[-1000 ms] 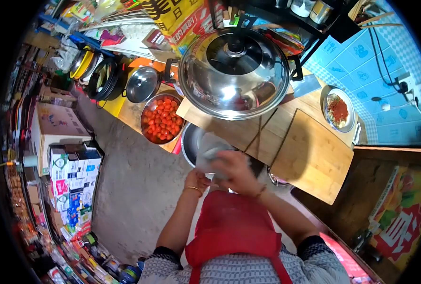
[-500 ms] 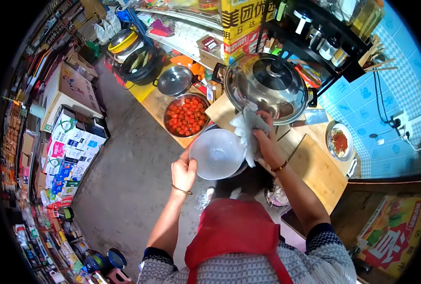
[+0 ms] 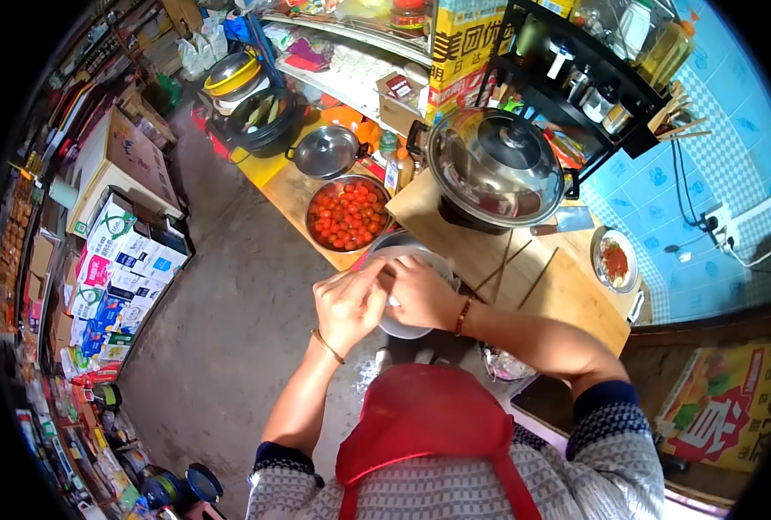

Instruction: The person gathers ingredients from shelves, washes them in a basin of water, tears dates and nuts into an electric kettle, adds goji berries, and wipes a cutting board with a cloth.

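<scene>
My left hand and my right hand meet over a pale translucent bowl. The fingers of both are closed together near its left rim, and what is between them is too small to make out. A grey basin shows partly behind the bowl. Just beyond it stands a metal bowl of red tomatoes. The white cloth is hidden from view.
A large lidded pot stands on the wooden counter, with a cleaver and chopsticks beside it. A plate of chopped food with red powder is at the right. Stacked cartons stand at the left.
My right hand has moved left and down from beside the bowl to meet my left hand above it. The cloth it held no longer shows. The view has shifted slightly.
</scene>
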`<state>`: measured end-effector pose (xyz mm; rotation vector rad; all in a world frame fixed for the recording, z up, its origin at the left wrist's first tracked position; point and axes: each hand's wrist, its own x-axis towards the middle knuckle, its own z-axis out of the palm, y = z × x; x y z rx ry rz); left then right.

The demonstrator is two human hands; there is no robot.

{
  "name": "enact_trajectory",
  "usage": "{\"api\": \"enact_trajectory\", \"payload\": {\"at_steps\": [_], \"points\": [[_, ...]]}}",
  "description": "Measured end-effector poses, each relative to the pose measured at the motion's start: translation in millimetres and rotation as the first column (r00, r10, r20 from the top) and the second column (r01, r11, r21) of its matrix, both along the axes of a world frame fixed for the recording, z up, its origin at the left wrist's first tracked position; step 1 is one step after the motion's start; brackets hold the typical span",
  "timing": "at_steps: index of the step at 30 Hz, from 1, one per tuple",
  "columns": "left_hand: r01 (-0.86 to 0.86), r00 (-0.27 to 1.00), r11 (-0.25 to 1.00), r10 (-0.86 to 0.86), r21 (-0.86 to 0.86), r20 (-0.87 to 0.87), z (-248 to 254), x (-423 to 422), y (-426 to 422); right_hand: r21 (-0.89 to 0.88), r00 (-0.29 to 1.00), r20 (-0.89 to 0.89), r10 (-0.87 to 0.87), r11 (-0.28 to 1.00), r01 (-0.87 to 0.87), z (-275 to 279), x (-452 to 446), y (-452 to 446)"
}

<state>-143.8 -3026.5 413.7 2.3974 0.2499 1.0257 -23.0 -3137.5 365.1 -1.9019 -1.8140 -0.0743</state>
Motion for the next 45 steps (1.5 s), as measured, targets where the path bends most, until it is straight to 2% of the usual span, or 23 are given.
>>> {"api": "enact_trajectory", "payload": {"at_steps": [2,4,6,8,9,10,12,13,14,16,17,19,21,24,27,32,34,35,36,38,39,41,45], "points": [[0.069,0.992,0.993,-0.078,0.099,0.094,2.1,-2.0,5.2,-0.108,0.695,-0.718,-0.022,0.991,-0.080,-6.4,-15.5,4.5],[0.081,0.990,0.995,-0.087,0.061,0.111,-6.1,-6.4,6.8,-0.113,0.530,-0.847,0.026,0.967,-0.229,-0.2,-27.2,-8.0],[-0.070,0.993,0.974,0.048,-0.215,-0.106,-22.8,-17.1,10.9,-0.248,0.341,-0.935,-0.101,0.872,-0.423,29.2,-14.3,-21.1],[-0.130,0.990,0.947,0.106,-0.293,-0.098,-29.9,-24.0,12.5,-0.011,0.539,-0.838,0.090,0.983,-0.181,67.7,-1.4,-26.9],[-0.075,0.985,0.949,0.023,-0.307,-0.170,-31.5,-27.4,14.0,0.053,0.900,-0.425,0.099,0.995,-0.084,81.8,1.8,-22.0],[-0.016,0.970,0.947,-0.063,-0.322,-0.235,-29.2,-25.6,11.9,0.065,0.915,-0.396,0.081,0.996,-0.060,77.1,4.8,-15.1],[0.072,0.995,0.975,-0.084,-0.212,-0.051,-12.1,-19.6,2.7,-0.010,0.990,0.140,-0.024,1.000,0.026,56.4,10.7,-2.2],[0.069,0.998,0.977,-0.069,-0.203,0.010,2.2,-19.2,4.1,-0.200,0.998,0.000,-0.061,0.978,0.060,74.6,13.2,-8.5],[0.063,0.996,0.979,-0.049,-0.193,0.075,11.8,-16.8,10.3,-0.175,0.997,0.038,-0.072,0.981,0.078,77.1,18.6,-10.5],[-0.029,0.984,0.994,0.046,-0.103,0.170,25.6,-15.1,24.2,0.022,0.792,-0.492,-0.362,0.904,0.427,63.9,17.4,-17.0],[-0.017,0.984,1.000,0.021,-0.024,0.176,27.8,-9.4,29.1,0.039,0.799,-0.480,-0.363,0.901,0.433,49.9,12.8,-18.9],[0.003,0.981,0.998,-0.014,0.058,0.191,24.6,1.3,36.6,-0.097,0.372,-0.879,-0.299,0.875,0.475,11.1,4.7,-24.3],[0.132,0.969,0.971,-0.169,0.201,0.180,15.1,14.6,44.5,-0.071,0.376,-0.876,-0.303,0.851,0.520,-30.2,11.0,-30.2],[0.237,0.968,0.954,-0.217,0.185,-0.124,23.7,28.1,41.0,-0.059,0.438,-0.805,-0.400,0.789,0.611,-106.0,-12.7,-65.7],[0.311,0.947,0.924,-0.282,0.224,-0.153,16.3,52.3,69.1,-0.048,0.546,-0.664,-0.511,0.758,0.650,-73.3,31.1,-72.7],[0.197,0.964,0.921,-0.244,0.337,0.101,118.7,120.8,128.3,0.049,0.198,-0.972,-0.126,0.716,0.697,-14.8,27.9,-98.5],[0.111,0.917,0.860,-0.282,0.499,0.281,192.4,156.4,150.6,0.057,0.204,-0.970,-0.131,0.695,0.717,-7.8,35.7,-120.3],[0.144,0.891,0.890,-0.307,0.432,0.334,228.6,172.4,157.0,0.056,0.202,-0.969,-0.143,0.669,0.741,-4.1,43.2,-132.4],[0.321,0.878,0.947,-0.293,-0.010,0.379,264.6,186.4,160.8,0.070,0.212,-0.968,-0.131,0.674,0.735,-4.0,50.3,-146.2],[0.018,0.801,0.830,-0.346,0.558,0.488,338.4,218.4,158.1,0.014,0.168,-0.969,-0.180,0.641,0.767,-5.6,65.1,-172.9],[-0.026,0.810,0.810,-0.326,0.585,0.488,367.4,233.4,156.7,0.027,0.180,-0.969,-0.171,0.647,0.762,-2.8,69.3,-181.1],[-0.040,0.810,0.788,-0.334,0.614,0.481,413.4,267.7,156.7,0.300,0.461,-0.864,-0.202,0.528,0.794,2.1,77.5,-197.1],[-0.053,0.818,0.717,-0.369,0.695,0.442,460.6,320.0,149.8,0.381,0.592,-0.735,-0.329,0.522,0.763,-11.4,104.8,-229.6]]}}
